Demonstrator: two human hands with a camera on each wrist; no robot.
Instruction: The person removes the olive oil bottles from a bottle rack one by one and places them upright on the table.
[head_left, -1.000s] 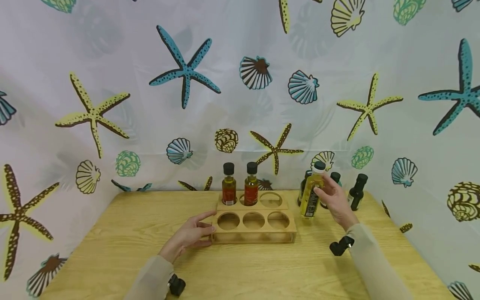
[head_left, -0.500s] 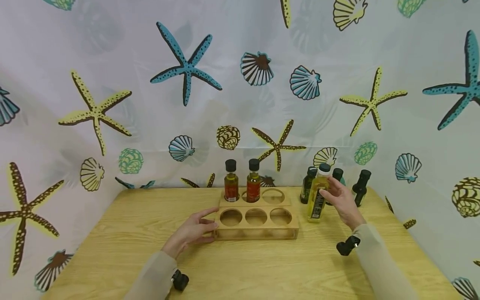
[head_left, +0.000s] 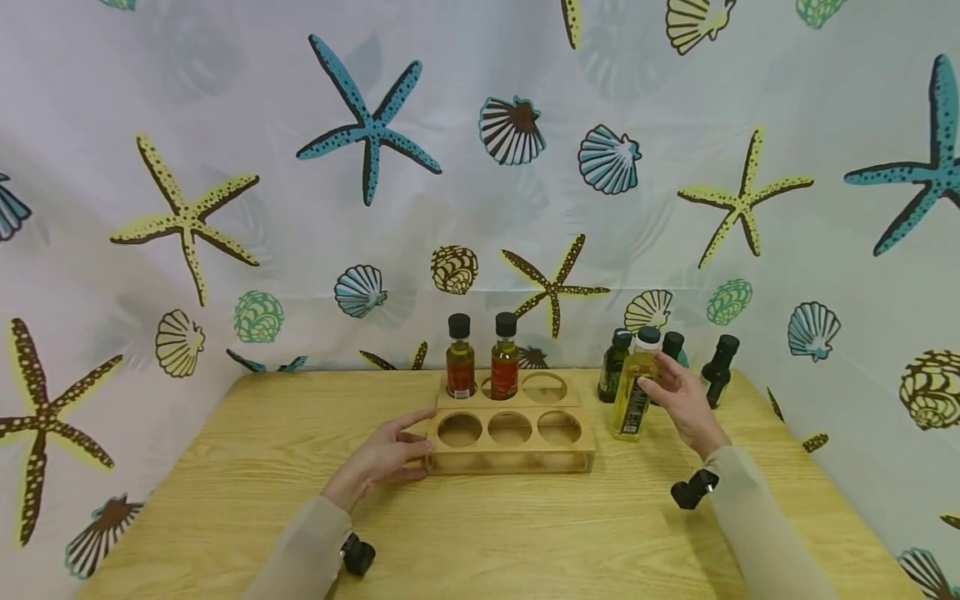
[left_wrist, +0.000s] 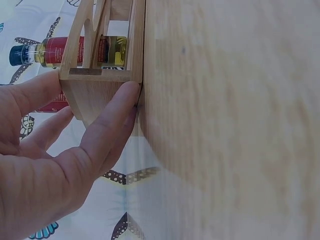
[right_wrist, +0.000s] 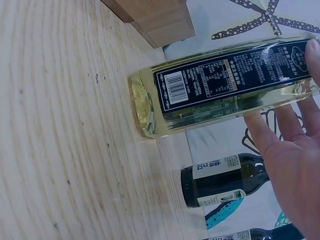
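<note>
My right hand (head_left: 682, 403) pinches the upper part of a bottle of yellow oil (head_left: 632, 402) with a black cap, white collar and dark label. The bottle leans slightly, its base right at the tabletop in the right wrist view. On its left stands a two-tier wooden bottle rack (head_left: 512, 461) with round holes. Two bottles of oil with red labels, one at the left (head_left: 460, 367) and one in the middle (head_left: 505, 367), stand in the back row; the other holes hold nothing. My left hand (head_left: 382, 457) touches the rack's left end, fingers spread from upper edge to base.
Behind the oil bottle stand dark bottles: one at the left (head_left: 613, 367), one partly hidden by my hand (head_left: 673, 343), and one farther right (head_left: 718, 373). A curtain (head_left: 315, 242) printed with starfish and shells borders the wooden table (head_left: 480, 533) behind and at the right.
The oil bottle has shifted slightly right and away from the rack with my right hand in the first half second, then stayed about still. My left hand remains at the rack's end.
</note>
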